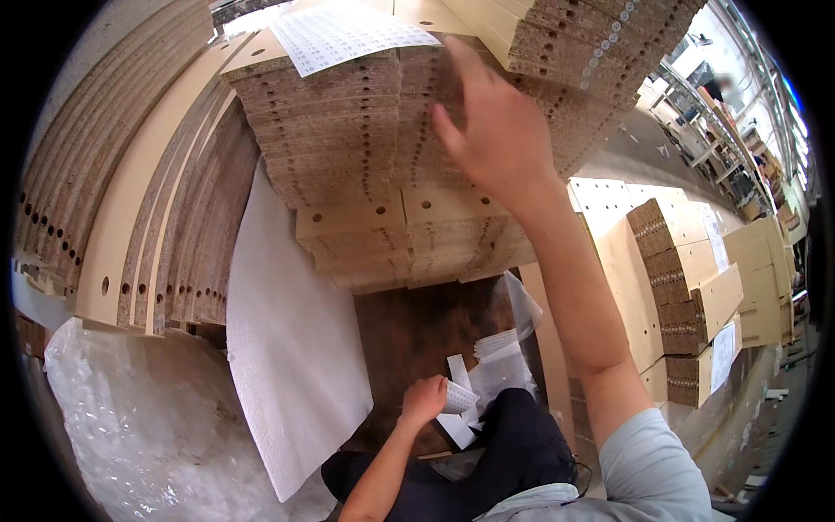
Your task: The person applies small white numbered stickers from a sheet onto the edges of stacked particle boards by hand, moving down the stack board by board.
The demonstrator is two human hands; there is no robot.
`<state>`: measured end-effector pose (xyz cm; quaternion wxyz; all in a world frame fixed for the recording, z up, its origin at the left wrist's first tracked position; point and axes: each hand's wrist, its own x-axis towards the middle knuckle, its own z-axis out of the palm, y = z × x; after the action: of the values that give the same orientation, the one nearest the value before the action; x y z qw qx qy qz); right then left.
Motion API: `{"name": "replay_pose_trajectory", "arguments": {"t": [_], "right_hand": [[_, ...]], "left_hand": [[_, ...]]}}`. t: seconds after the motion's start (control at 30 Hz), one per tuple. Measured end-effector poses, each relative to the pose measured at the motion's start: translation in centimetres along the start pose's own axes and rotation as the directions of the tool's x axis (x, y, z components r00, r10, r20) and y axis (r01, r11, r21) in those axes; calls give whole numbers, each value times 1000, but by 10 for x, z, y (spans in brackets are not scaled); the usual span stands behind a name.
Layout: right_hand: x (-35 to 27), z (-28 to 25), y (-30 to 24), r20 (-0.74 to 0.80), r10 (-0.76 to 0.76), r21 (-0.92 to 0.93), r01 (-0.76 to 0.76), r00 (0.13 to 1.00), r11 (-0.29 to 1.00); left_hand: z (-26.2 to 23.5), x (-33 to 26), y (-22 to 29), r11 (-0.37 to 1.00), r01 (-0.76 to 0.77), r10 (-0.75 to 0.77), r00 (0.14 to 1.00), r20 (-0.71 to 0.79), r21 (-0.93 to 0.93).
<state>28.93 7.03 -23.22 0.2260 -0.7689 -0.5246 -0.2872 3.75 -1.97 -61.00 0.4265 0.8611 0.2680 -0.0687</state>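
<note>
My right hand (491, 130) is raised with fingers spread, its fingertips against the drilled edges of a tall stack of chipboard panels (348, 130). A printed paper sheet (344, 35) lies on top of that stack. Low down by my knee, my left hand (424, 400) is closed around a small bundle of printed paper slips (458, 398). More white slips (497, 365) lie just to its right on a dark wooden surface (409, 331).
Long pale panels (130, 200) lean on edge at the left. A white foam sheet (291, 365) hangs below them over crumpled clear plastic wrap (139, 426). Further panel stacks (687, 287) stand at the right, with shelving (713, 130) beyond.
</note>
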Motion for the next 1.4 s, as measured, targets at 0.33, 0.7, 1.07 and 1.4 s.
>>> {"name": "replay_pose_trajectory", "arguments": {"t": [0.33, 0.7, 1.07, 1.4], "right_hand": [[0, 58, 3, -289, 678, 944, 84, 676, 319], [21, 63, 6, -473, 686, 867, 153, 552, 475], [19, 56, 9, -446, 676, 847, 33, 586, 531], [22, 55, 5, -403, 700, 894, 92, 589, 438]], "left_hand": [[-2, 5, 4, 998, 56, -58, 995, 79, 28], [-3, 10, 6, 999, 41, -43, 997, 65, 23], [2, 16, 4, 999, -42, 42, 998, 50, 13], [1, 19, 3, 999, -28, 27, 997, 73, 25]]}}
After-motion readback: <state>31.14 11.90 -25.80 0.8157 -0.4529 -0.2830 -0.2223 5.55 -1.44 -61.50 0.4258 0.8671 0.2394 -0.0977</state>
